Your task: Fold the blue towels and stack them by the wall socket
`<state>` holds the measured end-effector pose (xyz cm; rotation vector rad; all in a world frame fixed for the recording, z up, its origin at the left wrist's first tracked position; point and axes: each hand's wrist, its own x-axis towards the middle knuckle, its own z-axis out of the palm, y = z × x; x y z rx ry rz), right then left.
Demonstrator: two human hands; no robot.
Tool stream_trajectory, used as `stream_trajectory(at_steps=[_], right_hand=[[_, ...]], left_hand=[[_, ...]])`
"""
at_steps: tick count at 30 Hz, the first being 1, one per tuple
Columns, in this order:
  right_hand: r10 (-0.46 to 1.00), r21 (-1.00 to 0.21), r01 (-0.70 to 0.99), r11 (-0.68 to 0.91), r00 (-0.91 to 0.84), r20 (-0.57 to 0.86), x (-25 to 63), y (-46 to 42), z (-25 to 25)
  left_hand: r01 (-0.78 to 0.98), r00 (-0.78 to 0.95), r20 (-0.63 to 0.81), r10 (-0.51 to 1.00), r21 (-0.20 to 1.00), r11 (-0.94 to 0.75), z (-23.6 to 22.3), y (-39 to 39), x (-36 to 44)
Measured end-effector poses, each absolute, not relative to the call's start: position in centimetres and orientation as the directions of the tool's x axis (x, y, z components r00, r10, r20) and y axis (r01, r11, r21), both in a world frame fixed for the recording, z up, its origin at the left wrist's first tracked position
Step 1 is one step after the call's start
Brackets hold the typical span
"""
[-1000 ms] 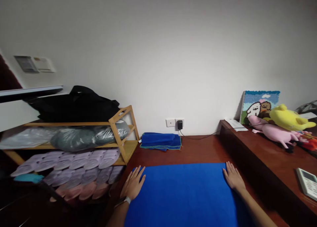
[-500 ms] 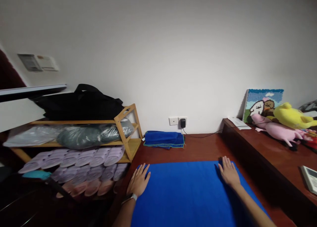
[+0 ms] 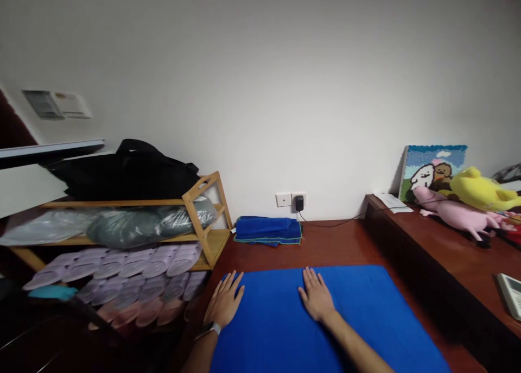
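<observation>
A blue cloth (image 3: 366,308) lies spread out on the reddish-brown table (image 3: 337,248). On the cloth's far left corner rests my left hand (image 3: 223,301), flat with the fingers extended; a watch is on that wrist. My right hand (image 3: 317,296) lies palm down near the middle of the cloth's far edge, fingers stretched forward. Neither hand holds anything. Behind the spread cloth, against the wall, are folded blue cloths (image 3: 266,230) with yellow-green edging.
To the left stands a wooden rack (image 3: 207,221) with slippers (image 3: 158,259), plastic-wrapped items and a black bag (image 3: 134,169). A raised ledge (image 3: 439,237) on the right bears plush toys (image 3: 459,213), a picture (image 3: 435,166) and a calculator (image 3: 510,294). A charger (image 3: 299,203) trails a black cable.
My right hand has moved left from the cloth's far right corner to the middle of its far edge. My left hand stays at the left corner.
</observation>
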<state>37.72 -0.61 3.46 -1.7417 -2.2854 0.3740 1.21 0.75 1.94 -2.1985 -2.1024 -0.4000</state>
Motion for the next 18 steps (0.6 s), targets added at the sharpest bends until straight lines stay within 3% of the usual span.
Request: stream_trajectory(at_steps=[9,18], right_hand=[[0.98,-0.083,0.977,-0.197,0.196,-0.013,60.5,1.7,0.4],[0.954,-0.101,0.95,-0.296,0.299,0.02,62.0,2.2,-1.4]], left_hand=[[0.991,0.023,0.228,0.973,0.122,-0.052,1.9,1.2,1.0],[0.993,0.025,0.209,0.978,0.109,-0.049,1.9,1.3,0.9]])
